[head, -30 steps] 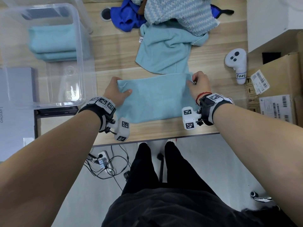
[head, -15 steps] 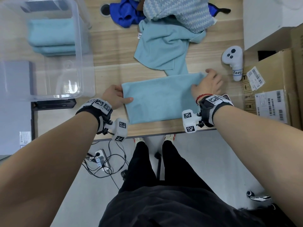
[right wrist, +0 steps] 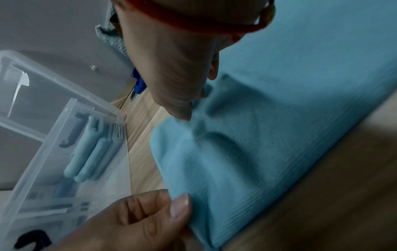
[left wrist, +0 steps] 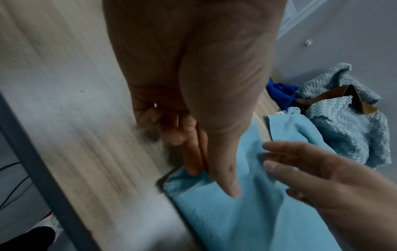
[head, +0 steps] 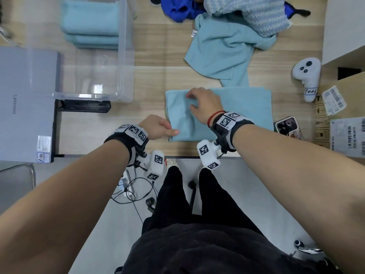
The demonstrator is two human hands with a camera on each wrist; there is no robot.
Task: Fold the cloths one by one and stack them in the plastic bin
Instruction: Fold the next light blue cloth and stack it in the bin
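Observation:
A light blue cloth lies folded into a wide band near the table's front edge. My left hand pinches its near left corner between thumb and forefinger, which shows close up in the left wrist view. My right hand rests with relaxed fingers on the cloth's left part and grips nothing. The cloth is wrinkled under it. At the back left stands the clear plastic bin holding a stack of folded light blue cloths.
Behind the cloth lies a heap: an unfolded light blue cloth, a knitted one and a dark blue one. A white controller, a phone and cardboard boxes are at the right. A grey laptop is at the left.
My right hand left the cloth's far right corner and crossed to its left part. My left hand slid along the left edge to the near corner.

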